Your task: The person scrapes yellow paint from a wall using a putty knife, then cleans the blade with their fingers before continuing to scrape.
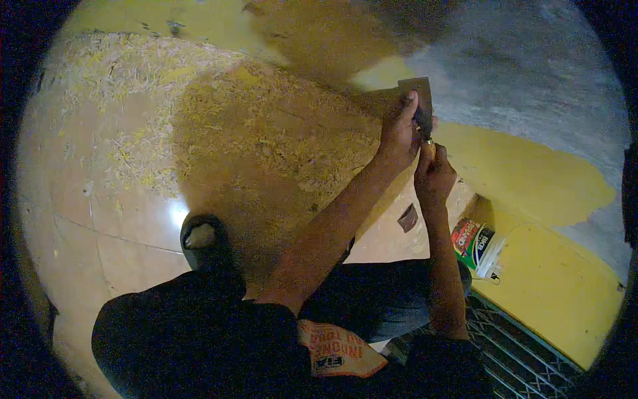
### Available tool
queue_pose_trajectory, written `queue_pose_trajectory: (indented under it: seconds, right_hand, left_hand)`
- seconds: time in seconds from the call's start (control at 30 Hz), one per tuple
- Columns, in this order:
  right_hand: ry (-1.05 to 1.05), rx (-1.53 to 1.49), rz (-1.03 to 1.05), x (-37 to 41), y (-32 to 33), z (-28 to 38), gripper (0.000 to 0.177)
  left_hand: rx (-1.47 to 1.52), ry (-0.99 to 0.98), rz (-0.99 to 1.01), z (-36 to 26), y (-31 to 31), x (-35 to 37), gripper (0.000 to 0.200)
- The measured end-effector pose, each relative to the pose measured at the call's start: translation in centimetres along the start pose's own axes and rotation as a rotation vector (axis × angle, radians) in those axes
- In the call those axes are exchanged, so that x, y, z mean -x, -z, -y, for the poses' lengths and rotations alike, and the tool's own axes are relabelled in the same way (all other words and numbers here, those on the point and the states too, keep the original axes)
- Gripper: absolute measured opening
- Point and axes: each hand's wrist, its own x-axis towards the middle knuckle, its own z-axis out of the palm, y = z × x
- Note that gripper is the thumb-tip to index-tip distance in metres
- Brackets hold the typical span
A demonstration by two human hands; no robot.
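A scraper with a wide, dark flat blade (pixel 419 100) and a light wooden handle (pixel 430 153) is held up in front of the wall, blade upward. My right hand (pixel 436 178) is closed around the handle from below. My left hand (pixel 400 133) grips the blade, its thumb lying flat against the face and its other fingers mostly hidden behind. Below my hands, a small dark brown piece (pixel 407 218), possibly sandpaper, lies on the floor.
Yellow and pale shavings (pixel 266 133) litter the tiled floor on the left. The wall (pixel 531 73) is partly grey, partly yellow. To the right stands a labelled plastic tub (pixel 475 246), near a yellow ledge (pixel 551 279) and a dark metal lattice (pixel 512 346). My bent legs lie below.
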Motion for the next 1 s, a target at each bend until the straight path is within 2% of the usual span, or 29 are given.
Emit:
queue_pose_trajectory:
  seconds: [0.1, 0.13, 0.23, 0.3, 0.4, 0.5, 0.6, 0.7, 0.77, 0.83, 0.9, 0.97, 1.0]
  right_hand:
    - [0.046, 0.101, -0.057, 0.6, -0.8, -2.4, 0.021]
    - [0.047, 0.095, -0.060, 0.4, -0.9, -2.2, 0.021]
    - [0.068, 0.090, -0.072, 0.0, -1.0, -1.4, 0.022]
    - [0.035, -0.003, -0.003, -0.1, -0.7, -0.2, 0.021]
    - [0.040, 0.066, -0.014, -0.1, -0.5, -1.2, 0.020]
    - [0.052, 0.046, -0.033, -0.1, -1.7, -1.8, 0.019]
    - [0.084, 0.032, -0.057, -0.4, -1.4, -0.5, 0.020]
    - [0.077, 0.069, -0.050, 0.1, -0.9, -1.0, 0.022]
    - [0.111, 0.071, -0.071, 0.1, -0.8, -1.9, 0.022]
    - [0.018, 0.055, -0.068, 0.5, -1.0, -2.1, 0.024]
    - [0.074, 0.050, -0.073, -0.6, -1.7, -0.9, 0.024]
    - [0.078, 0.059, -0.059, -0.2, -1.6, 0.0, 0.025]
    - [0.076, 0.033, -0.044, -0.4, -1.5, 0.1, 0.025]
  left_hand:
    - [-0.153, 0.006, 0.037, 0.8, -0.4, 0.7, 0.029]
    - [-0.101, -0.065, 0.019, 1.1, -1.0, 0.6, 0.030]
    - [-0.049, -0.049, -0.006, -0.4, -0.4, 0.1, 0.030]
    - [-0.058, -0.032, 0.062, -0.3, 0.1, 0.2, 0.030]
    - [-0.084, -0.045, 0.034, 0.3, -0.3, -0.1, 0.039]
    - [-0.248, -0.037, 0.002, 0.2, 0.4, -0.2, 0.040]
    - [-0.173, -0.076, 0.032, -0.5, 0.1, -0.3, 0.039]
    - [-0.064, 0.031, 0.042, -0.1, 0.2, 0.5, 0.027]
    - [-0.271, -0.011, 0.014, 0.6, 0.3, 0.0, 0.037]
    - [-0.245, -0.047, 0.049, 1.0, -0.2, 0.2, 0.037]
    - [-0.212, -0.101, 0.071, 0.0, -0.3, -0.3, 0.037]
    - [-0.210, -0.120, -0.024, -1.2, 0.5, -0.4, 0.038]
    - [-0.180, -0.109, -0.007, -1.2, 0.2, -0.4, 0.038]
